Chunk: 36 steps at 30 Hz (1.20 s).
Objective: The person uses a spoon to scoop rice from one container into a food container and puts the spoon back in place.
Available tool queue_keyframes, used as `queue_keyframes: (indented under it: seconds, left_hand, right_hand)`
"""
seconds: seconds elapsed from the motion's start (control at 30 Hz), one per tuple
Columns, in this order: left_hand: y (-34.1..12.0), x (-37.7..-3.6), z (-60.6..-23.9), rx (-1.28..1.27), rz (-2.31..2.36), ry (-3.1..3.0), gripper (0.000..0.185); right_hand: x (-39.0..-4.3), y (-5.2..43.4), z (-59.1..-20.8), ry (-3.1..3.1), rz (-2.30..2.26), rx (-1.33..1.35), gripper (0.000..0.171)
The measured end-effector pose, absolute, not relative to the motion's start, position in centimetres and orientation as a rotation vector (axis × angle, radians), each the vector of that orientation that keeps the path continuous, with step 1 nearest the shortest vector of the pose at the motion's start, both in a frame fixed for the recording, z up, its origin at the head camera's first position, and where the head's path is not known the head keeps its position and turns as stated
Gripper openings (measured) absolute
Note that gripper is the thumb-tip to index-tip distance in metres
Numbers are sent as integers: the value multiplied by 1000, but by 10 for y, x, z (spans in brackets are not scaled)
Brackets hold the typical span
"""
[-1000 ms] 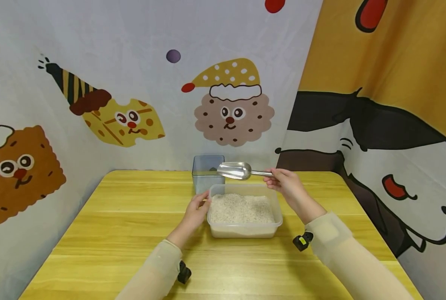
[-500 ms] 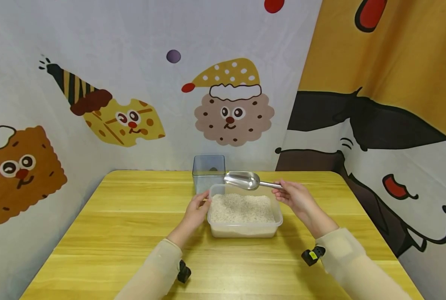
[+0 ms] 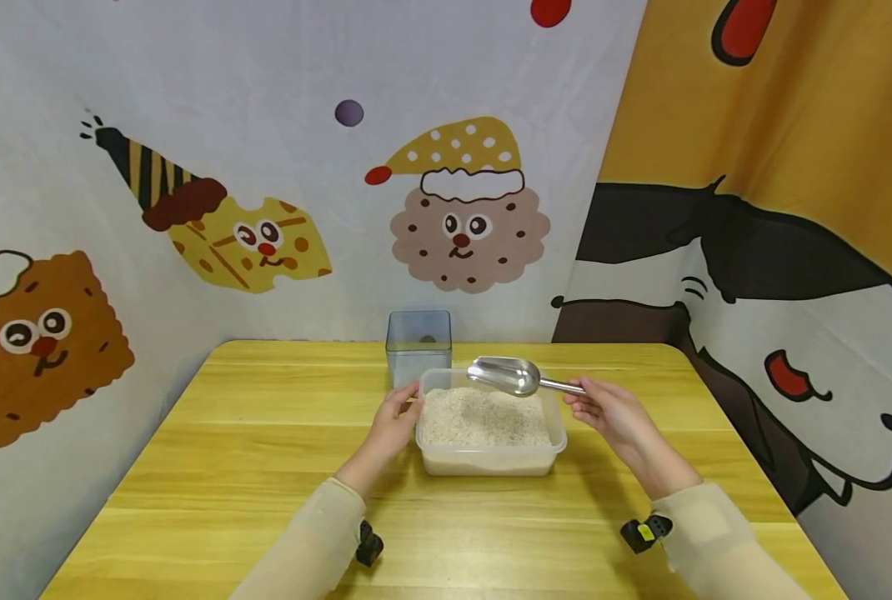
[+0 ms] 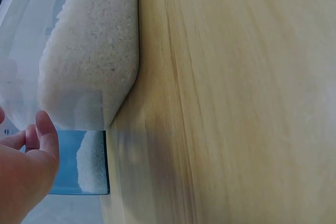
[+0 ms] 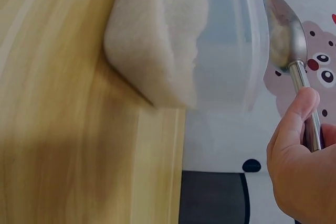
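Note:
A clear plastic tub on the table holds a bed of rice. My left hand rests its fingers against the tub's left side by the rim; in the left wrist view the fingers are slightly bent and not wrapped round the wall. My right hand pinches the handle of a metal scoop between thumb and fingers, also seen in the right wrist view. The scoop's bowl points left above the tub's back right part, its shiny inside showing no rice.
Behind the tub's back left corner stands a bluish clear square container with rice inside, visible in the left wrist view. A cartoon-printed cloth hangs along the back edge of the wooden table.
My right hand has brought the scoop down and to the right, from over the bluish container's edge to above the tub. The left hand and tub have stayed in place.

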<state>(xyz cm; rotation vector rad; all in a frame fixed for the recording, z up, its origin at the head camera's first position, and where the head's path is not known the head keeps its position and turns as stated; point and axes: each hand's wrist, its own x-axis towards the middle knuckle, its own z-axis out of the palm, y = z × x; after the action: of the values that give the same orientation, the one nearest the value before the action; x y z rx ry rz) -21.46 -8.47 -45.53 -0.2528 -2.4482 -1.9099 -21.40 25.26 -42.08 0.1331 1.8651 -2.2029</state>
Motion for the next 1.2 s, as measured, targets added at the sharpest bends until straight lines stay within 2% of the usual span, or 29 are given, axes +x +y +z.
queue_keyframes:
  seconds: [0.17, 0.37, 0.5, 0.8, 0.9, 1.2]
  left_hand:
    - [-84, -212, -453, -242, -1913, -2448, 42]
    - [-84, -212, -454, -223, -1917, -2449, 41]
    - [-84, -213, -455, -226, -1928, -2443, 41]
    - [-86, -233, -489, -185, -1891, -2474, 43]
    - [-87, -233, -489, -184, -1890, -2477, 43]
    - [-88, -234, -491, -177, -1918, -2457, 43]
  right_hand:
    - [-209, 257, -425, 1915, -2179, 168, 29]
    - [-206, 258, -428, 2086, -2076, 158, 47]
    - [-204, 257, -429, 2220, -2006, 125, 51]
    - [-201, 253, -426, 2515, -1857, -12, 43]
    - [-201, 252, -425, 2672, -1756, -89, 38]
    - [-195, 246, -419, 3254, -1110, -474, 22]
